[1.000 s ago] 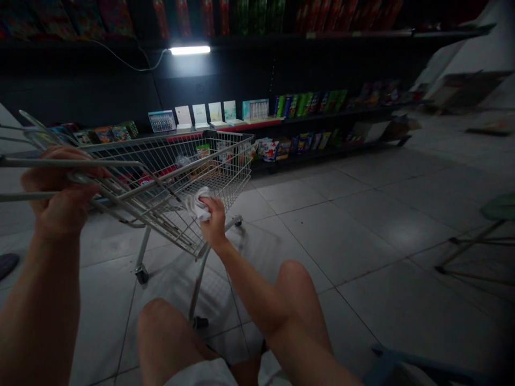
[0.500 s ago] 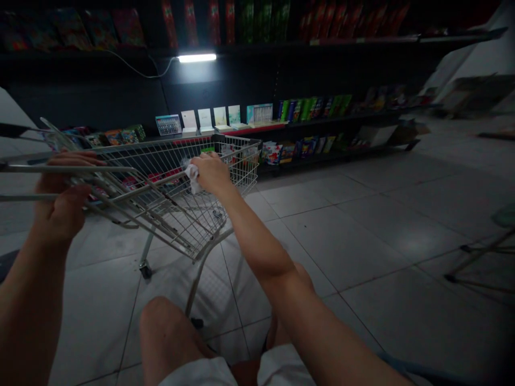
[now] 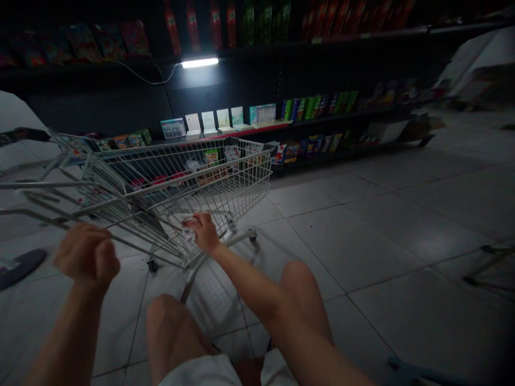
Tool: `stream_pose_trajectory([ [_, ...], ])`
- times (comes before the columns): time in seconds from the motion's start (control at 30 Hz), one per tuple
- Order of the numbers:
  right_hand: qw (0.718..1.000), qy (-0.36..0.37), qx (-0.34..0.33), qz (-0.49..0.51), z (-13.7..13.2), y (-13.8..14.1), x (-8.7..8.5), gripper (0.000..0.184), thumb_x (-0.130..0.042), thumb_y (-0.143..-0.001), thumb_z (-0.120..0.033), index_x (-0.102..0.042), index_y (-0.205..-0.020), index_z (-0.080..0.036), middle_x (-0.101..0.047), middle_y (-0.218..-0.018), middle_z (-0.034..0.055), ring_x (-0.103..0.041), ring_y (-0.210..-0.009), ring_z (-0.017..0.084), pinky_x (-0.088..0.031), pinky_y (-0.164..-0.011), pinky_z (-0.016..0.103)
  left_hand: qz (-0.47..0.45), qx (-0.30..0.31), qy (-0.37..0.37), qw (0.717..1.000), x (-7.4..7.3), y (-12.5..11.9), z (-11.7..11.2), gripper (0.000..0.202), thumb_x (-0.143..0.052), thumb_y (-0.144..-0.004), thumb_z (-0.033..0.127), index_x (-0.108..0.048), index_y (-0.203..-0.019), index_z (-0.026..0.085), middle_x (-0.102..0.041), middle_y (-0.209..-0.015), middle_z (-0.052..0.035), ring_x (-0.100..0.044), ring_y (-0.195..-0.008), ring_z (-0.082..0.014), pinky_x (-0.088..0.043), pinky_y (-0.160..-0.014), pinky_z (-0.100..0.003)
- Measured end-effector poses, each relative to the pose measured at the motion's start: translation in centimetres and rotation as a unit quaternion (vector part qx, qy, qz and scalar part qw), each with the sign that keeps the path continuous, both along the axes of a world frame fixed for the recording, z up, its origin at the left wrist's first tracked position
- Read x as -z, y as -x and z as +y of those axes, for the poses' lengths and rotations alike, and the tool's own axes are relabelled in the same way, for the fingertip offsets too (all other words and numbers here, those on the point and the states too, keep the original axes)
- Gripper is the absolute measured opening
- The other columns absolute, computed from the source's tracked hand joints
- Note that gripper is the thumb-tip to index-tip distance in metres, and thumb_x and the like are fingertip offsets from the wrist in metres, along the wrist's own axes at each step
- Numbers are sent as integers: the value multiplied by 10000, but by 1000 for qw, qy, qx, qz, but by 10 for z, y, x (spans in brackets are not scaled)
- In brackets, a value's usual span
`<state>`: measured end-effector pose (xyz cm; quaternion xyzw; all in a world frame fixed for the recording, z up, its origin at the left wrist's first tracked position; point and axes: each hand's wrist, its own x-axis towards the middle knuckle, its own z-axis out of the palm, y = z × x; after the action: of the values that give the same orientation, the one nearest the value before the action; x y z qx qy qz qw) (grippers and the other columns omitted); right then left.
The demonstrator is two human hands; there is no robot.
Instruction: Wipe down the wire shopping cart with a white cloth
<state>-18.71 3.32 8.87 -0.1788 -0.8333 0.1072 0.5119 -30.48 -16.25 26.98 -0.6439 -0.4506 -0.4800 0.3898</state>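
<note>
A wire shopping cart stands tilted in front of me on the tiled floor. My right hand is closed on a white cloth and presses it against the low near part of the cart's mesh side. My left hand is curled in a fist at a lower bar of the cart's near frame, and the bar runs into its fingers. My bare knees show below, so I am sitting low.
Dark shelves with cards, books and packets run along the back under a strip light. A chair leg stands at the right and a blue object lies at the bottom right. A dark round object lies at the left.
My right hand has come down with the cloth from the cart's top rim to its low near side. My left hand has dropped from the upper handle bars to a lower bar.
</note>
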Motion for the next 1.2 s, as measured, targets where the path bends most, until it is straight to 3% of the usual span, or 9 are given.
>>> stream_pose_trajectory([
  [0.1, 995, 81, 26, -51, -9, -10, 56, 195, -714, -811, -333, -754, -957, -209, -561, -988, 77, -493, -967, 187, -496, -916, 309, 193, 64, 39, 978, -20, -35, 14, 119, -556, -716, 169, -488, -644, 235, -520, -540, 19, -472, -469, -124, -386, -481, -272],
  [0.17, 991, 108, 41, -71, -19, -13, 62, 173, -705, -819, -317, -755, -940, -203, -560, -935, 71, -505, -923, 182, -509, -859, 302, 147, -83, 163, 972, -47, -45, 33, 156, -475, -855, 244, -524, -707, 234, -616, -663, -45, -563, -637, -187, -467, -663, -348],
  [0.3, 998, 45, 0, -48, -44, 9, 8, 233, -621, -890, -335, -728, -1092, -290, -575, -1126, 63, -496, -1085, 189, -484, -952, 296, 81, -312, 409, 853, -86, -33, 88, 538, -343, -914, 600, -665, -999, 177, -704, -989, -138, -619, -924, -274, -459, -810, -399],
  [0.43, 995, -81, -45, -22, -51, 46, -35, 272, -555, -937, -322, -684, -1175, -345, -580, -1217, 32, -468, -1151, 193, -460, -1012, 313, 51, -247, 651, 716, -81, -8, 122, 643, -240, -913, 627, -675, -1010, 164, -707, -858, -86, -650, -805, -230, -459, -765, -315],
  [0.5, 993, -100, -51, -42, -43, 55, -21, 243, -551, -941, -310, -702, -1131, -319, -606, -1161, 41, -486, -1109, 185, -479, -968, 301, 34, -222, 663, 714, -74, 2, 123, 631, -219, -913, 603, -668, -938, 161, -699, -798, -71, -647, -740, -202, -454, -733, -283],
  [0.7, 958, -148, -100, -226, -4, 13, 79, 192, -528, -957, -268, -708, -1022, -255, -640, -1077, 54, -507, -1019, 162, -485, -881, 302, 42, -233, 653, 719, -69, 12, 115, 590, -248, -888, 580, -660, -875, 158, -684, -736, -60, -624, -691, -184, -435, -709, -269],
  [0.83, 906, -213, -137, -339, 24, -32, 95, 209, -481, -975, -185, -684, -1010, -221, -641, -1047, 44, -498, -979, 142, -439, -803, 279, 46, -245, 647, 721, -71, 8, 115, 593, -253, -892, 561, -673, -968, 150, -693, -770, -65, -625, -736, -196, -429, -720, -275],
  [1.03, 874, -277, -178, -358, 53, -39, 50, 192, -495, -972, -220, -681, -935, -247, -647, -953, 18, -518, -920, 134, -407, -663, 237, 52, -242, 645, 723, -70, 5, 118, 596, -249, -901, 558, -684, -1015, 166, -690, -741, -57, -624, -702, -200, -423, -719, -282],
  [1.2, 945, -303, -40, -116, 50, -22, -62, 242, -466, -987, -267, -636, -1154, -304, -597, -1162, 28, -487, -1076, 176, -502, -838, 311, 64, -248, 640, 724, -69, 4, 120, 599, -233, -898, 518, -685, -1028, 148, -686, -729, -67, -627, -704, -216, -426, -719, -298],
])
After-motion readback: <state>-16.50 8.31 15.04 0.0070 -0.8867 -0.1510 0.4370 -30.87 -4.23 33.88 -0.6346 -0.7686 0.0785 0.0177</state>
